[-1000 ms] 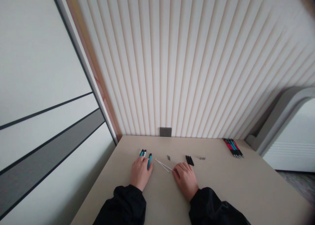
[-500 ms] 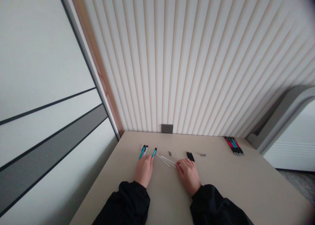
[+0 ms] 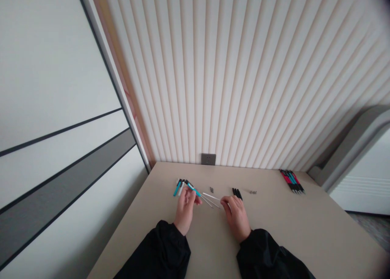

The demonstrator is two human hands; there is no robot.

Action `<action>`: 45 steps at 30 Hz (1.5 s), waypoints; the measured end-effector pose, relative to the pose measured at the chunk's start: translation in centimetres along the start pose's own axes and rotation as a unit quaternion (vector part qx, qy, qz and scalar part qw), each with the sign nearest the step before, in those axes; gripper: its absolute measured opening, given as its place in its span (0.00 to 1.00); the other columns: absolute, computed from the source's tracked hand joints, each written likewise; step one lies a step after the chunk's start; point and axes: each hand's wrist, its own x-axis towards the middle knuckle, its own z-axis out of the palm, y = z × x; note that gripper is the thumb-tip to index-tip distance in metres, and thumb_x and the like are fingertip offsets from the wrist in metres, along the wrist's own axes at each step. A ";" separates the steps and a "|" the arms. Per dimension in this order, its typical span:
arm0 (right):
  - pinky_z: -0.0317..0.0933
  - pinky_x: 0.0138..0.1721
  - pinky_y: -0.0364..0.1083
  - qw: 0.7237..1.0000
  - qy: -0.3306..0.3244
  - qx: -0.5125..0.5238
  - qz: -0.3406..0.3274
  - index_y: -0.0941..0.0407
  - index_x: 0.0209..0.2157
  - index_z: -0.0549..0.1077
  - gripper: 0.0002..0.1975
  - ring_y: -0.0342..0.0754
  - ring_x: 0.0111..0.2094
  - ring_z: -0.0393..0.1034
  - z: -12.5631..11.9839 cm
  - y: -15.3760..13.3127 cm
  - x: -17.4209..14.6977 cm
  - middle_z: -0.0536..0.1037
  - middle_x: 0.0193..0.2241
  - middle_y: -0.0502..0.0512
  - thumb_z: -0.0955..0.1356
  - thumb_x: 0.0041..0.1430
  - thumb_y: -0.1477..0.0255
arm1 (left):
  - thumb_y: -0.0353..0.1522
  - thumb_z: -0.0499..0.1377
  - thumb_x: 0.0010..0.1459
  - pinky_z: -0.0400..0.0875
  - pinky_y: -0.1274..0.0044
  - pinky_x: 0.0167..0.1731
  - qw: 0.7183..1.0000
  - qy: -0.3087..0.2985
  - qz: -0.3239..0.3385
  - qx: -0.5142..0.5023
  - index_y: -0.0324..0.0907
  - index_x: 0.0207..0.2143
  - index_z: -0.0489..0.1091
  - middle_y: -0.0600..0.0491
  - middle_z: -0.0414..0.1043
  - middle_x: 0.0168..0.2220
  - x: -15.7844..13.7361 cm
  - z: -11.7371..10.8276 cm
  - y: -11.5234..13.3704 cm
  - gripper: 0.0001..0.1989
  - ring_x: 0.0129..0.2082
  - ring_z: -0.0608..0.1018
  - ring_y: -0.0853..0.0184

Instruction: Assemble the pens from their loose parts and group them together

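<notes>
My left hand [image 3: 185, 205] pinches a blue pen barrel [image 3: 193, 188] with a black top, tilted with its lower end toward the right. My right hand [image 3: 235, 214] is closed on one end of a thin white pen refill [image 3: 211, 196], whose other end points left at the barrel. Two more refills [image 3: 209, 201] lie on the table between my hands. Just beyond my left hand lie a blue barrel [image 3: 177, 188] and a white barrel [image 3: 181, 188]. Several black grips [image 3: 237, 193] rest beyond my right hand.
Small metal pieces [image 3: 252, 192] lie right of the black grips, and a small grey part [image 3: 211, 189] left of them. Several red and blue pens [image 3: 292, 182] lie in a row at the table's back right. A ribbed wall with a socket [image 3: 209, 159] borders the table [image 3: 274, 238].
My left hand has lifted the blue pen barrel and turned it toward the right. My right hand has raised one white refill off the others.
</notes>
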 end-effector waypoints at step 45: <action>0.55 0.38 0.48 0.997 0.011 -0.081 -0.015 0.53 0.42 0.74 0.11 0.49 0.36 0.68 -0.9 0.5 0.3 0.77 0.32 0.54 0.60 0.67 0.71 | 0.35 0.68 0.47 0.70 0.78 0.37 0.970 0.189 0.001 -0.154 0.41 0.36 0.67 0.55 0.74 0.33 2.4 -2.7 -0.5 0.16 0.29 0.76 0.74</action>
